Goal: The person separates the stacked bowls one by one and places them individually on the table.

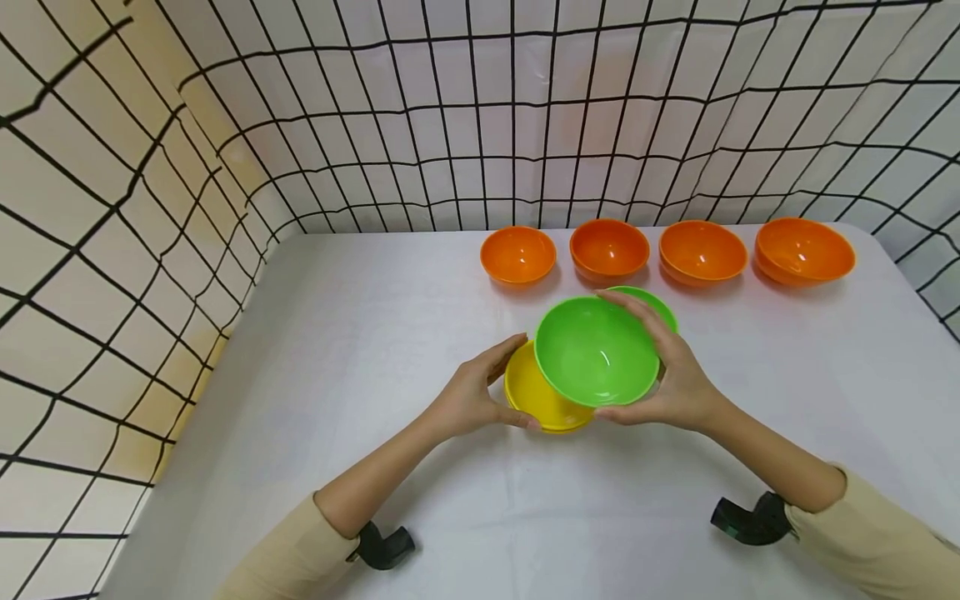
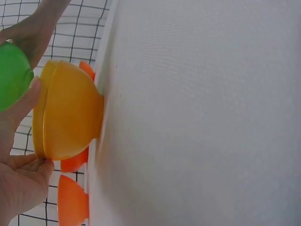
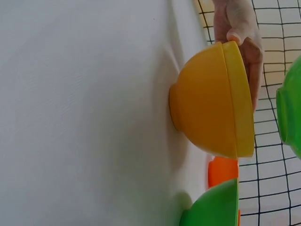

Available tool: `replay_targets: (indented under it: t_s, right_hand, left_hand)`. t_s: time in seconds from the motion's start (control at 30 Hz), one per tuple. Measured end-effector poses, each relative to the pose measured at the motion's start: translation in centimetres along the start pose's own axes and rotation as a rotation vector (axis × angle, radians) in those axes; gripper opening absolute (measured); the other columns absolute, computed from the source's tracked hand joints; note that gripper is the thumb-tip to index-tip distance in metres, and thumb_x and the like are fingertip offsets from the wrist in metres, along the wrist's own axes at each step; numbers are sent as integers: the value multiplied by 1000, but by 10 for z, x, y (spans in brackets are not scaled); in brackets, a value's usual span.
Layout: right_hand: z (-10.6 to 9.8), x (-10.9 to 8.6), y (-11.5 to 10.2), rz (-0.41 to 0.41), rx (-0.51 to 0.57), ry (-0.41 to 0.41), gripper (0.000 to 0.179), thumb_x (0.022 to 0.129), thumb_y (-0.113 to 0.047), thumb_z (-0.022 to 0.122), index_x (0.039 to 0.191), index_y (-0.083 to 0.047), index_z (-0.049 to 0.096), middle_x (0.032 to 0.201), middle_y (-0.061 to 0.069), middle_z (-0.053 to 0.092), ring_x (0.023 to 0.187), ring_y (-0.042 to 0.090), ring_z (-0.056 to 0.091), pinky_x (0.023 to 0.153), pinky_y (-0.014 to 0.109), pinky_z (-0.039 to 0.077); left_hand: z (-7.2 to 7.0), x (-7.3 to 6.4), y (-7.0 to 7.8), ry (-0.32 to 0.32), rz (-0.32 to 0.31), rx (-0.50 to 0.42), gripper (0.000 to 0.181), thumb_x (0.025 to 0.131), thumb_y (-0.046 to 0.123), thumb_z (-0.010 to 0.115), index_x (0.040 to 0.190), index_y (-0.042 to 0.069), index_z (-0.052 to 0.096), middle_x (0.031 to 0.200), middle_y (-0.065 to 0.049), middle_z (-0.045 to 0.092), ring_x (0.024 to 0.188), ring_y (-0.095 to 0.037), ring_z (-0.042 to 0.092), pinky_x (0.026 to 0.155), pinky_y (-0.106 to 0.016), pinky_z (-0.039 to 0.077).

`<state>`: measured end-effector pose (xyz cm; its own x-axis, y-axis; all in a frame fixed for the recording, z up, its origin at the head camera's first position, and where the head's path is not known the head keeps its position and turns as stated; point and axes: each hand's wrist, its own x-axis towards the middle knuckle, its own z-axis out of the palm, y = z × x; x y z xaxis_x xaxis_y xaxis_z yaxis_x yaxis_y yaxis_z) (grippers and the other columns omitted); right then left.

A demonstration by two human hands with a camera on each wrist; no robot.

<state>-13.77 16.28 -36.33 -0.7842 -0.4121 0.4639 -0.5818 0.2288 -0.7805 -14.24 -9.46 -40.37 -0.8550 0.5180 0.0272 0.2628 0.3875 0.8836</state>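
Note:
Two nested yellow bowls (image 1: 536, 396) stand on the table, their doubled rim plain in the left wrist view (image 2: 70, 113). My left hand (image 1: 480, 392) grips them by the rim, thumb at the near side and fingers at the far side. Up in the air, my right hand (image 1: 678, 383) holds a green bowl (image 1: 592, 350) by its rim, tilted and partly covering the yellow bowls in the head view. A second green bowl (image 1: 654, 305) sits on the table behind it, mostly hidden; its side (image 3: 216, 207) shows in the right wrist view.
Along the table's back edge stand several orange bowls in a row, from the leftmost orange bowl (image 1: 517, 257) to the rightmost orange bowl (image 1: 804, 252). A black wire grid (image 1: 480, 108) rises behind the white table (image 1: 360, 317) and along its left side.

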Motion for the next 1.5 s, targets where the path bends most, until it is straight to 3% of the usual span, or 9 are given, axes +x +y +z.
replay_targets:
  t_s: [0.17,0.33,0.5,0.9,1.13,1.5]
  right_hand:
    - [-10,-6,0,27,-22,31,118,36,3,90,140,-2,33,138,15,39,122,21,40,93,18,43]
    - [-19,-17,3,48,-66,60,119,36,6,89,140,-3,33,139,11,38,122,16,39,91,14,43]
    - [-30,-26,4,32,-74,99,118,34,12,86,139,1,33,139,8,39,120,12,38,89,11,42]
    - [-61,-53,12,113,-113,194,116,37,24,78,140,2,31,139,8,38,119,12,37,89,7,39]
    - [-72,-65,14,193,-152,234,114,41,25,76,142,-3,31,140,2,37,119,10,37,86,5,39]
    - [-82,-73,29,207,-202,280,114,38,22,78,140,-3,34,137,-5,40,117,5,37,87,4,36]
  left_hand:
    - [-1,-1,7,1,-20,16,101,60,18,87,144,9,31,145,-4,36,132,-16,36,105,-27,35]
    - [-1,-2,8,1,-39,28,99,61,19,87,143,11,32,145,-3,37,132,-15,37,104,-27,36]
    - [-1,0,3,-3,-54,28,100,60,23,87,143,11,32,145,-1,38,132,-12,37,104,-25,35]
    - [0,0,4,-2,-50,13,100,60,22,87,143,9,32,145,-2,37,132,-14,37,104,-28,36]
    - [0,0,4,-6,-61,-12,99,60,18,86,143,10,32,145,-3,37,133,-16,36,106,-32,35]
    - [1,0,4,-9,-67,-25,100,60,14,86,143,10,31,146,-4,35,133,-18,35,106,-34,34]
